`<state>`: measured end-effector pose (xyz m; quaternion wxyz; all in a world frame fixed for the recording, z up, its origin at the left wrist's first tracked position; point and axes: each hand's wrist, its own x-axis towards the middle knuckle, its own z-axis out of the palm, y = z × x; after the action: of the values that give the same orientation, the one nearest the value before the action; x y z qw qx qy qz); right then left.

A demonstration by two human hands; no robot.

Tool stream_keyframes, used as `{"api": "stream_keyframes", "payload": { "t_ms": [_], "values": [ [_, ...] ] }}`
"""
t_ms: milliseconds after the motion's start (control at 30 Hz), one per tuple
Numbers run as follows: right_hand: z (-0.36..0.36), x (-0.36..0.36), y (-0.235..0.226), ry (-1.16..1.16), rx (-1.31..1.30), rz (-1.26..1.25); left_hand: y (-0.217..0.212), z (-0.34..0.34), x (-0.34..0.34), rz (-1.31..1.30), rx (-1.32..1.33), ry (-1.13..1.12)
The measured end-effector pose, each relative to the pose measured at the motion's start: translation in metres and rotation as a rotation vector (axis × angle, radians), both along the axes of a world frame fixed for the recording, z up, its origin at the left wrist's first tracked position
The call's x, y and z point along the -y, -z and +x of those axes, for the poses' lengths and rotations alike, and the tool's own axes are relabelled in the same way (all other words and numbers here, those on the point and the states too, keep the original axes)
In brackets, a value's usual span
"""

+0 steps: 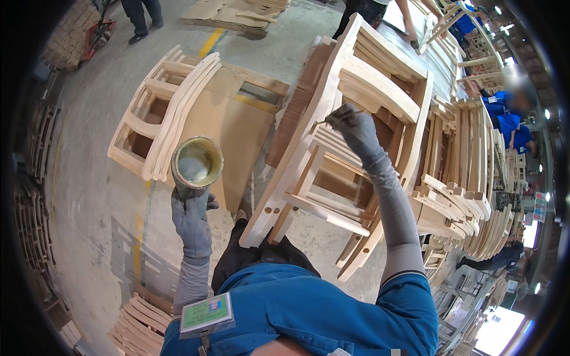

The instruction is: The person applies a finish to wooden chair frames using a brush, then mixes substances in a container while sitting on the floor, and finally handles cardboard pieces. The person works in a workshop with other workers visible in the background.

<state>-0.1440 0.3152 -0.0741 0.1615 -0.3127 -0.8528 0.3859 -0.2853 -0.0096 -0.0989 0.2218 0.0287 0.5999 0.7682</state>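
My left hand (191, 216), in a grey glove, is wrapped round the lower part of a round cup (185, 181). Whitish liquid lies inside the cup, and its rim is stained. A grey glove also covers my right hand (354, 129), whose fingers are closed on a thin stick-like tool (319, 124); its kind is too small to make out. Below and around that hand stands a pale wooden chair frame (284, 172) with slats and curved cross rails. The tool's end is near the frame's long left rail; I cannot tell whether they touch.
Curved chair-back frames (184, 101) lie stacked on a cardboard-topped pallet (237, 133) at left. More wooden frames (460, 148) crowd the right side. Curved wooden parts (139, 323) lie at lower left. Other people work at the far right and top, near a red pallet jack (102, 35).
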Motion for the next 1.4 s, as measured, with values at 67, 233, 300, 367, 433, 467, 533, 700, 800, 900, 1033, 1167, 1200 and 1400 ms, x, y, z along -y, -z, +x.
{"api": "stream_keyframes", "payload": {
  "t_ms": [67,233,300,367,433,467,533,700,800,900,1033,1167,1200,1400],
  "values": [
    [0.003,0.005,-0.005,-0.171,-0.016,0.074,-0.001,0.002,0.000,0.011,-0.002,0.001],
    [0.014,-0.012,-0.001,-0.082,-0.089,0.048,0.004,0.008,0.001,0.017,-0.025,0.055],
    [0.012,-0.003,0.000,-0.089,-0.048,0.046,0.002,0.008,0.005,-0.009,-0.038,0.043],
    [0.011,0.001,0.000,-0.116,-0.016,0.023,0.000,0.008,0.009,-0.027,-0.046,0.036],
    [0.011,0.002,0.002,-0.147,-0.046,-0.002,0.000,0.007,0.013,-0.038,-0.051,0.035],
    [0.011,-0.001,0.004,-0.064,-0.096,-0.147,-0.002,0.009,0.012,-0.012,-0.040,0.019],
    [0.008,-0.008,0.008,0.103,-0.201,-0.439,-0.006,0.013,0.011,0.036,-0.019,-0.013],
    [0.012,-0.019,0.006,0.190,-0.379,-0.497,-0.003,0.014,0.020,-0.022,-0.047,0.035],
    [0.027,-0.010,-0.002,0.182,-0.510,-0.448,-0.008,0.015,0.019,0.006,-0.053,0.075],
    [0.050,0.024,-0.027,0.225,-0.511,-0.277,-0.021,0.017,0.014,0.025,-0.054,0.142],
    [0.081,0.099,-0.062,0.444,-0.735,-0.334,-0.030,0.019,0.002,0.048,-0.035,0.296],
    [0.127,0.165,-0.060,0.751,-0.838,-0.318,-0.024,0.025,-0.007,0.089,0.037,0.478],
    [0.140,0.181,-0.059,0.802,-0.830,-0.262,-0.023,0.028,-0.009,0.107,0.053,0.534],
    [0.187,0.251,-0.061,1.124,-1.000,-0.125,-0.018,0.052,-0.015,0.069,0.139,0.872]
  ]
}}
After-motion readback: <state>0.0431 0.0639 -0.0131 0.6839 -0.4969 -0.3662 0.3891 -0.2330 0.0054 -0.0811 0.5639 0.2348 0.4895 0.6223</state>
